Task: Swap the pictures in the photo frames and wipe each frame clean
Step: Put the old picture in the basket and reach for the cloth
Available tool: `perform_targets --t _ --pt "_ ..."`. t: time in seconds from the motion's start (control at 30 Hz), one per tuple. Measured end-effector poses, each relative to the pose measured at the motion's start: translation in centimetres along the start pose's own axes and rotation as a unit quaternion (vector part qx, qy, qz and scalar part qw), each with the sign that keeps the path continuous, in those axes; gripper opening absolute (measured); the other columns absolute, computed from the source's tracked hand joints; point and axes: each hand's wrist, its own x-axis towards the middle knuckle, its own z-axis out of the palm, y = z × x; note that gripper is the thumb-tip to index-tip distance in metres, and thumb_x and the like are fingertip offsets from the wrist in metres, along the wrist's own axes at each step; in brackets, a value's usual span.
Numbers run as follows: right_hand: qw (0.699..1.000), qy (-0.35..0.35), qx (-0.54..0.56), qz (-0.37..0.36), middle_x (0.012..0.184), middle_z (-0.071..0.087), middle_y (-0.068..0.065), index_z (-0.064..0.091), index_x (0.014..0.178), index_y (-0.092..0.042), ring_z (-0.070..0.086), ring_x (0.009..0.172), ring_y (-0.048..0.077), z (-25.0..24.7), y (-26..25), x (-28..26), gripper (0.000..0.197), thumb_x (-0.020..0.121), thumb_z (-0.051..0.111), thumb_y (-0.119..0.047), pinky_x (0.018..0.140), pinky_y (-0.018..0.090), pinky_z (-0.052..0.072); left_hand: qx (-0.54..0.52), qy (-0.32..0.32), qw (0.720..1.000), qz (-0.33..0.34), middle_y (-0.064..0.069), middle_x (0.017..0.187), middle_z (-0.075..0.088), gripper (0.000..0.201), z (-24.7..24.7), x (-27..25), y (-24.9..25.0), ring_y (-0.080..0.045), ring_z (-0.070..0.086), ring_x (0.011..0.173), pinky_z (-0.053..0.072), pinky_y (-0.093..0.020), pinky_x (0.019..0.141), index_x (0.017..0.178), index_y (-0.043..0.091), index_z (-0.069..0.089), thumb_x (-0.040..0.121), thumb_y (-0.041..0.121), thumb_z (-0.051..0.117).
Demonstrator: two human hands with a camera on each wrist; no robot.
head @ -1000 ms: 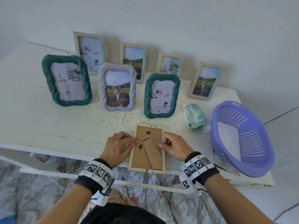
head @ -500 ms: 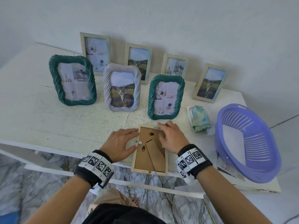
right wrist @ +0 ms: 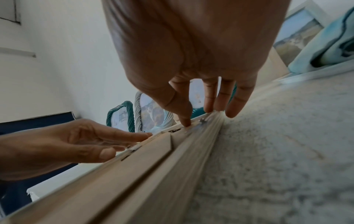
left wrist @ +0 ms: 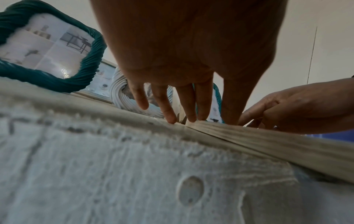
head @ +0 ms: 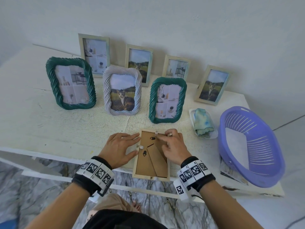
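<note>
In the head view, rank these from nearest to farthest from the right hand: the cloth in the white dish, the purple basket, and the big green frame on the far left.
Measured from the right hand:
1. Cloth, just to its right, in the white dish.
2. Purple basket, farther right, at the table's edge.
3. Big green frame, far across on the left, standing upright.

Plain pale wall [head: 181, 19] at twelve o'clock, rough whitewashed table [head: 49, 126] below it, grey veined marble floor [head: 41, 187] at six o'clock, soft daylight.
</note>
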Motion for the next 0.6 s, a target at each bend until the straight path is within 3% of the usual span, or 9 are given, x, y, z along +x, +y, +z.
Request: perform_targets --t 0.1,0.2,0.3,0.4,0.5,0.6 --pt "1.000 0.005 0.009 -0.005 0.129 0.038 0.004 0.050 0.139 -0.028 0.035 0.119 0.023 -0.5 0.0 -0.2 0.047 0.092 0.050 -0.018 0.095 0.020 0.027 -0.003 -0.012 1.000 -0.006 0.023 0.145 0.041 0.070 -0.2 0.0 0.1 -0.017 0.048 0.129 0.030 -0.040 0.108 0.139 0.034 0.051 0.081 0.066 0.028" --pt "0.999 0.005 0.041 -0.015 0.143 0.032 0.004 0.039 0.144 -0.032 0.032 0.133 0.025 -0.3 -0.5 -1.8 0.053 0.093 0.054 -0.036 0.105 0.031 0.031 -0.004 -0.014 1.000 -0.010 0.023 0.146 0.041 0.070 -0.3 -0.1 0.3 -0.016 0.046 0.130 0.029 -0.039 0.108 0.139 0.034 0.051 0.080 0.065 0.028" --pt "0.997 -0.062 0.045 -0.016 0.160 0.004 0.000 0.021 0.149 -0.041 0.002 0.147 0.018 0.6 -1.1 -4.6 0.076 0.085 0.058 -0.058 0.115 0.046 0.026 -0.005 -0.021 1.000 -0.016 0.025 0.147 0.038 0.071 -0.3 -0.1 0.3 -0.015 0.044 0.132 0.029 -0.039 0.109 0.140 0.035 0.049 0.080 0.066 0.027" --pt "0.993 -0.107 0.043 -0.014 0.160 -0.018 -0.007 0.011 0.150 -0.043 -0.018 0.146 0.010 1.4 -1.0 -6.7 0.094 0.076 0.064 -0.067 0.117 0.043 0.017 -0.010 -0.022 1.000 -0.017 0.025 0.147 0.038 0.071 -0.3 -0.2 0.2 -0.016 0.044 0.132 0.029 -0.041 0.109 0.140 0.034 0.050 0.080 0.066 0.027" --pt "0.991 -0.117 0.065 -0.026 0.158 -0.024 -0.008 0.015 0.150 -0.042 -0.018 0.146 0.008 1.9 0.1 -7.5 0.094 0.076 0.069 -0.062 0.120 0.039 0.012 -0.014 -0.027 0.999 -0.016 0.025 0.147 0.037 0.072 -0.3 -0.1 0.2 -0.016 0.044 0.132 0.030 -0.041 0.109 0.140 0.035 0.049 0.079 0.067 0.027" --pt "0.991 -0.096 0.076 -0.051 0.160 -0.013 -0.008 0.031 0.147 -0.041 -0.006 0.148 0.011 2.3 1.4 -7.2 0.083 0.075 0.068 -0.063 0.121 0.039 0.015 -0.014 -0.037 0.999 -0.016 0.025 0.148 0.036 0.075 -0.5 -0.1 0.2 -0.016 0.042 0.133 0.030 -0.042 0.109 0.141 0.034 0.047 0.078 0.068 0.025"
